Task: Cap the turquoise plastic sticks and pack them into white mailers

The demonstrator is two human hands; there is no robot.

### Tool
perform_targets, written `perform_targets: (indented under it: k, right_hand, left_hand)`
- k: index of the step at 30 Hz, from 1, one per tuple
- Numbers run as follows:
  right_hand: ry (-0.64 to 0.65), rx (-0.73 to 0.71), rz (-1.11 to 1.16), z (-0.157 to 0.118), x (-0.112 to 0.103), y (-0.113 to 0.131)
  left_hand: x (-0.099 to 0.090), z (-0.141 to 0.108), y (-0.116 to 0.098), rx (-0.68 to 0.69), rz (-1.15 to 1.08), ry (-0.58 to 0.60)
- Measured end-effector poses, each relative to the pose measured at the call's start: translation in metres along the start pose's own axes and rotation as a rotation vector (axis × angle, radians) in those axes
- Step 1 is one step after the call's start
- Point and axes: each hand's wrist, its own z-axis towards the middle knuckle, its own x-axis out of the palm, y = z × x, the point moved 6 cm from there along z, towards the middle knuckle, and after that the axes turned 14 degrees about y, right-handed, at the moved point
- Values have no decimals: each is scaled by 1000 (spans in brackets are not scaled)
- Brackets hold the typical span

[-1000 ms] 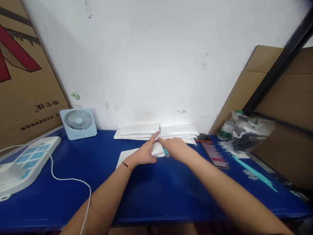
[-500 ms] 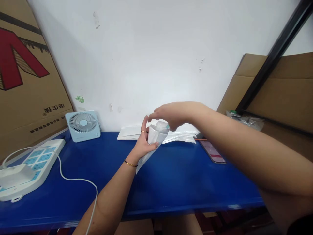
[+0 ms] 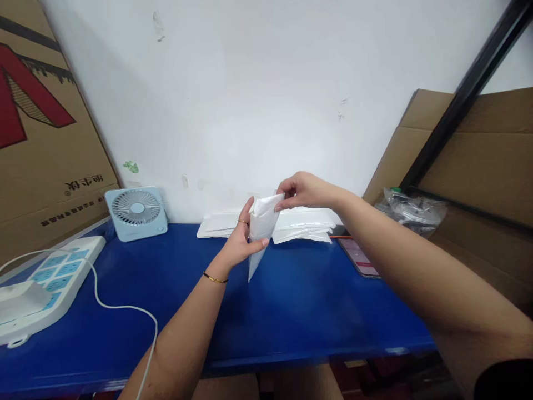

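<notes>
A white envelope (image 3: 261, 226) is held up above the blue table, its pointed lower corner hanging down. My left hand (image 3: 242, 236) grips its left side, the thumb across the front and the other fingers behind. With thumb and fingers, my right hand (image 3: 296, 191) pinches the upper right corner of the envelope. Behind my hands, flat white envelopes (image 3: 303, 226) lie in a pile against the wall, with more white ones (image 3: 216, 224) to the left.
On the blue table (image 3: 166, 278), a light blue fan (image 3: 137, 214) and a white power strip (image 3: 62, 278) with a cable are at left. A phone (image 3: 358, 258) lies at right. Cardboard boxes (image 3: 478, 161) and clear plastic wrapping (image 3: 416, 210) flank the right side.
My right hand has drawn back from over the envelope's opening and now pinches its upper right corner. The envelope stands more upright, its top folded over. The view has shifted slightly.
</notes>
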Motion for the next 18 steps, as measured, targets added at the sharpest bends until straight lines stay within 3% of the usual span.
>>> perform_targets:
  k: [4, 7, 9, 11, 14, 16, 18]
  right_hand:
    - [-282, -145, -90, -11, -20, -1]
    - [-410, -142, -133, -14, -31, -11]
    - [-513, -136, -139, -24, -36, -12]
    - [-577, -163, -173, -42, -28, -4]
    - [-509, -217, -252, -75, 24, 20]
    - [-374, -271, -272, -95, 83, 36]
    - [-254, -287, -212, -109, 145, 45]
  left_hand:
    - [1, 3, 14, -15, -50, -2]
    - [-1, 2, 25, -88, -26, -25]
    - [-2, 1, 24, -98, 17, -39]
    - [-2, 0, 15, -78, 83, -37]
    - [4, -1, -12, -9, 168, 49]
    - [13, -5, -33, 6, 198, 128]
    - [24, -13, -46, -81, 277, 168]
